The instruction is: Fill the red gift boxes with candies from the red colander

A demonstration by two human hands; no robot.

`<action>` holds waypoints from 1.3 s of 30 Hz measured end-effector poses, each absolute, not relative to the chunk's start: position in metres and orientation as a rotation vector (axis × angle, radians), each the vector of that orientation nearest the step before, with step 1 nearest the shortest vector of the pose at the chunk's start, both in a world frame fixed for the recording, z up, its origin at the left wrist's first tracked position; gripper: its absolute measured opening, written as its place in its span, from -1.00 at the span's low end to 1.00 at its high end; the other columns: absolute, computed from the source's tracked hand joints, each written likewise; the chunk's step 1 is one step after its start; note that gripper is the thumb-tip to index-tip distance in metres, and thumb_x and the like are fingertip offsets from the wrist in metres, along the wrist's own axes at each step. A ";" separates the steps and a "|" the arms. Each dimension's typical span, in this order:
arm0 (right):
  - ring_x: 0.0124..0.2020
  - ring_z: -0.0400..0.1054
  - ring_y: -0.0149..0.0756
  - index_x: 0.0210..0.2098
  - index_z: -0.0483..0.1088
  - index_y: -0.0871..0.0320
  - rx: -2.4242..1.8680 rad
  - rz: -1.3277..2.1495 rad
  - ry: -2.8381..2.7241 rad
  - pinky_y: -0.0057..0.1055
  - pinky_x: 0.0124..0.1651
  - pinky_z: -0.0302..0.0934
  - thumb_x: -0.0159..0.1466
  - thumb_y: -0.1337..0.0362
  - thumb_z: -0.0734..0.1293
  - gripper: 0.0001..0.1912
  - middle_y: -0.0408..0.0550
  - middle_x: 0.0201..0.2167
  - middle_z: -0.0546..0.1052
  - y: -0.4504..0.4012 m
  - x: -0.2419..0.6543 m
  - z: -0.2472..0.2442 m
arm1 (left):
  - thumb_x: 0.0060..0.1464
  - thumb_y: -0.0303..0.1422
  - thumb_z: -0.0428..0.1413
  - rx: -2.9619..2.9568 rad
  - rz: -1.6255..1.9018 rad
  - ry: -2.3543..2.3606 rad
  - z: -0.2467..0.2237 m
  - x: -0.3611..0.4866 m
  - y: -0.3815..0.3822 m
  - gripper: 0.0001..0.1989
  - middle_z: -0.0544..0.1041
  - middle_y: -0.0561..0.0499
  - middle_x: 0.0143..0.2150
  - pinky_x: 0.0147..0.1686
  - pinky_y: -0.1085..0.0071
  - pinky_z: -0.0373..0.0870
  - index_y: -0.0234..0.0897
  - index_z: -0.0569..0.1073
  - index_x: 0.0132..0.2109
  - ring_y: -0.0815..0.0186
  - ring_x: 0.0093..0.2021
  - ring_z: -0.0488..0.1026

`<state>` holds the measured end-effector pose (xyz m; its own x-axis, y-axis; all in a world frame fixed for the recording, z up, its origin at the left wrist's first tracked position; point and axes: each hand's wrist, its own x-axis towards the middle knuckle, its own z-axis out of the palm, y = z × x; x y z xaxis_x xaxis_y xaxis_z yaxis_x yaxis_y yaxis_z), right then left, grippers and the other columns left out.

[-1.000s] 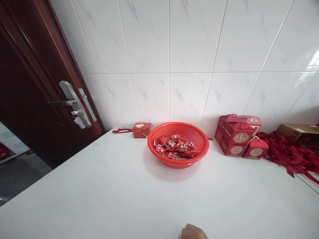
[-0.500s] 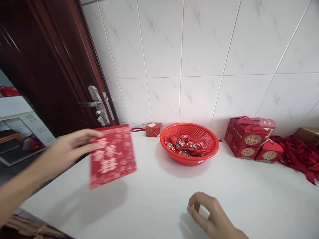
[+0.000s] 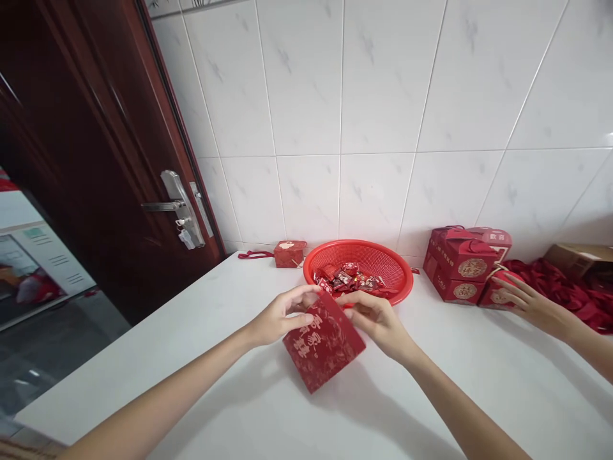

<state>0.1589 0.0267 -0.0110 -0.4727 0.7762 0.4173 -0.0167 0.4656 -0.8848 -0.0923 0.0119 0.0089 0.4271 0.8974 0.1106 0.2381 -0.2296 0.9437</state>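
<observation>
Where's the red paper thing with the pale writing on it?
In the head view, the flat red paper packet is near the middle, between the person's left hand and right hand, just in front of the round red plastic basket.

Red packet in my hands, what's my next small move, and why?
Probably try easing the red packet open at the top, since it looks flat, and your left hand and right hand both have fingers at its upper edges.

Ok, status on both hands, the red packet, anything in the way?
Left hand grips red packet, upper left; right hand at its upper right edge, grip unclear. Red basket close behind; another person's hand at small red box, right.
</observation>
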 end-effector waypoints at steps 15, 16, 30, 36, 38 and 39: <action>-0.43 0.41 -0.28 -0.37 0.35 0.08 -0.947 0.290 -2.016 -0.42 -0.39 0.15 0.33 0.29 0.28 -0.88 -0.10 -0.44 0.55 0.003 0.134 -0.006 | 0.06 0.06 0.26 1.616 0.759 0.839 0.010 -0.058 0.034 -0.44 0.60 -0.13 0.00 0.05 0.22 0.38 -0.25 0.53 0.05 0.08 0.03 0.51; -0.45 0.38 -0.30 -0.39 0.32 0.07 -0.981 0.272 -2.016 -0.42 -0.41 0.11 0.33 0.29 0.28 -0.86 -0.11 -0.47 0.54 0.004 0.136 -0.006 | 0.10 0.10 0.21 1.592 0.767 0.860 0.014 -0.060 0.033 -0.42 0.60 -0.12 -0.02 0.04 0.22 0.39 -0.24 0.51 0.08 0.09 0.01 0.52; -0.50 0.23 -0.39 -0.47 0.33 0.12 -0.908 0.919 -2.129 -0.46 -0.44 0.08 0.35 0.11 0.29 -0.69 -0.18 -0.54 0.43 0.013 0.159 0.011 | 0.04 -0.08 0.29 1.667 0.732 0.995 0.013 -0.073 0.027 -0.63 0.58 -0.02 -0.24 -0.24 0.38 0.38 -0.27 0.59 -0.13 0.27 -0.25 0.47; -0.49 0.17 -0.41 -0.49 0.32 0.14 -0.846 0.907 -2.184 -0.46 -0.43 0.07 0.42 -0.04 0.20 -0.52 -0.19 -0.55 0.36 0.018 0.176 0.023 | 0.20 -0.04 0.11 1.827 0.731 0.947 0.041 -0.075 0.085 -0.57 0.61 -0.12 -0.16 -0.04 0.26 0.43 -0.33 0.56 -0.06 0.18 -0.14 0.54; -0.48 0.18 -0.40 -0.50 0.32 0.14 -0.882 0.842 -2.115 -0.45 -0.44 0.08 0.42 -0.06 0.18 -0.50 -0.16 -0.53 0.36 0.023 0.182 0.027 | 0.16 -0.12 0.11 2.018 0.608 1.117 0.049 -0.070 0.118 -0.59 0.63 -0.13 -0.12 -0.04 0.27 0.42 -0.33 0.55 0.00 0.17 -0.13 0.54; -0.47 0.20 -0.39 -0.50 0.34 0.14 -0.898 0.828 -2.075 -0.44 -0.44 0.10 0.42 -0.07 0.18 -0.49 -0.14 -0.52 0.38 0.026 0.186 0.028 | 0.14 -0.15 0.10 2.139 0.490 1.220 0.050 -0.066 0.133 -0.61 0.63 -0.11 -0.09 -0.05 0.29 0.41 -0.30 0.56 -0.02 0.17 -0.10 0.53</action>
